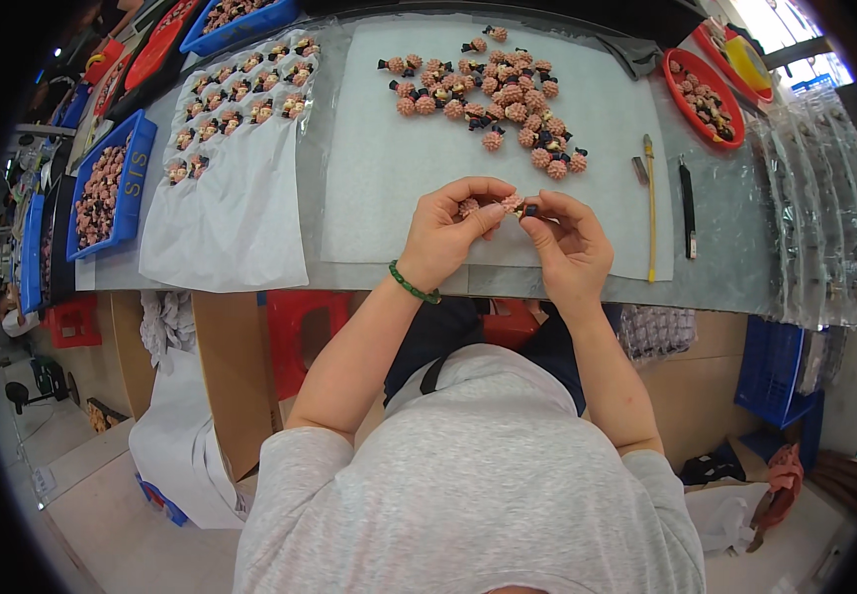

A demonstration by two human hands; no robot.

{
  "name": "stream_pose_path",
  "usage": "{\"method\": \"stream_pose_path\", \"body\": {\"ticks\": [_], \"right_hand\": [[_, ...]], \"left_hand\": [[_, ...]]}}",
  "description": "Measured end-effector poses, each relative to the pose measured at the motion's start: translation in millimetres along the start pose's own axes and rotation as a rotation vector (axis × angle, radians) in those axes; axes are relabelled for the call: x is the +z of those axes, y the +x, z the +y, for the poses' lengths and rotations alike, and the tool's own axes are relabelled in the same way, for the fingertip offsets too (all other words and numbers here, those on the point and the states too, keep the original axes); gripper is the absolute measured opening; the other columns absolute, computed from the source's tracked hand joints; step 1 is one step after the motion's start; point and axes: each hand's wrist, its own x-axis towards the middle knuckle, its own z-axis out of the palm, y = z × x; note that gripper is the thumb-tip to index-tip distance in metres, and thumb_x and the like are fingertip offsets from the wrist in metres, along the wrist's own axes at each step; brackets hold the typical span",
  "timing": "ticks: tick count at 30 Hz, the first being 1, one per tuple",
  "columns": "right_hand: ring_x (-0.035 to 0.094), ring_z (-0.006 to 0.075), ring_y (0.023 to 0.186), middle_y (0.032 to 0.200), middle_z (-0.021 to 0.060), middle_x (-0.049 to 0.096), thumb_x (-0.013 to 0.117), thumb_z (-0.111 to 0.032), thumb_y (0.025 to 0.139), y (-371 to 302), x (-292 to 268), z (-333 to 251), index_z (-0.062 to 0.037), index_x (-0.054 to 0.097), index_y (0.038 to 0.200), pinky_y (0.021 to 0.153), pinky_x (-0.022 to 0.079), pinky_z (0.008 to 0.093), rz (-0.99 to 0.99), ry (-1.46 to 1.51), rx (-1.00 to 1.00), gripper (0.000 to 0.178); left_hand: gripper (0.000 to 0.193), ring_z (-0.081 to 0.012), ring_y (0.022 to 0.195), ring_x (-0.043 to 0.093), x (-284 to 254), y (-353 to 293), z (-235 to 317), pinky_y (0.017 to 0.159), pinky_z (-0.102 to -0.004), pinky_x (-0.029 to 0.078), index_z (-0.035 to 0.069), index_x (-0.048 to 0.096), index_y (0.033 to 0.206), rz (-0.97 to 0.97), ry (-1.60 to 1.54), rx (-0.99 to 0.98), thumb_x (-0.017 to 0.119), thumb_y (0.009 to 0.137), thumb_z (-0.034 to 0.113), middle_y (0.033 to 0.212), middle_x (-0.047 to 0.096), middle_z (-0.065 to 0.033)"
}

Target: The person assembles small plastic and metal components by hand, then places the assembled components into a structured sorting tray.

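Note:
Near the front edge of the table, my left hand [445, 230], with a green bead bracelet on its wrist, pinches a small figurine [512, 202] with knobbly pink hair. Thumb and fingers of my right hand [575, 246] close on the figurine's dark end. A second pink knobbly piece [468, 208] shows within the curl of my left fingers. Beyond my hands, a loose heap of similar figurines [513, 97] lies on a white sheet [379, 188]. The underside of the held figurine is hidden by my fingers.
On the left, rows of figurines [240, 87] lie on white paper [226, 228], beside a blue bin [132, 183] of more pieces. To the right are a thin yellow-handled tool [650, 213], a black tweezer-like tool [687, 203], a red bowl [738, 124] and stacked clear plastic trays [824, 208].

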Motion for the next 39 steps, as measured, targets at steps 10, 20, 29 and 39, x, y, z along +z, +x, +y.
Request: {"method": "stream_pose_path", "body": {"ticks": [10,20,29,39], "right_hand": [[0.058,0.0143,0.083,0.092,0.0102,0.059,0.063,0.003,0.076,-2.1,-0.2,-5.0,0.0036,0.054,0.099,0.074,0.048,0.0247,0.005,-0.055,-0.124,0.025],[0.056,0.0088,0.073,0.083,0.0034,0.057,0.06,-0.007,0.081,5.3,-1.3,-7.6,0.0018,0.058,0.089,0.065,0.045,0.0198,-0.034,-0.13,-0.017,0.011],[0.054,0.0095,0.071,0.082,0.0059,0.058,0.052,-0.012,0.088,-0.5,-6.7,-7.2,0.0029,0.059,0.091,0.063,0.045,0.0212,-0.138,-0.1,0.063,0.017],[0.053,0.012,0.066,0.079,0.0084,0.057,0.037,-0.025,0.094,-0.8,-4.7,-10.5,0.0036,0.057,0.094,0.058,0.044,0.023,-0.115,-0.106,0.151,0.035]], "left_hand": [[0.024,-0.0057,0.069,0.05,-0.6,0.2,1.9,0.064,-0.0191,0.044,0.0,0.055,0.106,-0.028,-0.018,-0.021,0.055,0.082,0.003,0.093,0.059,-0.0039],[0.026,-0.0141,0.092,0.053,7.0,-1.7,6.2,0.08,-0.0278,0.046,-0.001,0.048,0.11,-0.032,0.092,0.014,0.051,0.086,0.009,0.108,0.052,-0.0103],[0.043,-0.0105,0.088,0.051,14.9,-22.0,5.2,0.076,-0.0223,0.043,-0.001,0.046,0.12,-0.09,0.348,0.095,0.058,0.08,0.004,0.104,0.053,-0.0071],[0.029,-0.026,0.069,0.058,-135.6,-12.1,145.0,0.063,-0.0331,0.047,-0.004,0.056,0.1,0.717,1.32,0.447,0.06,0.074,0.01,0.082,0.058,-0.0166]]}}
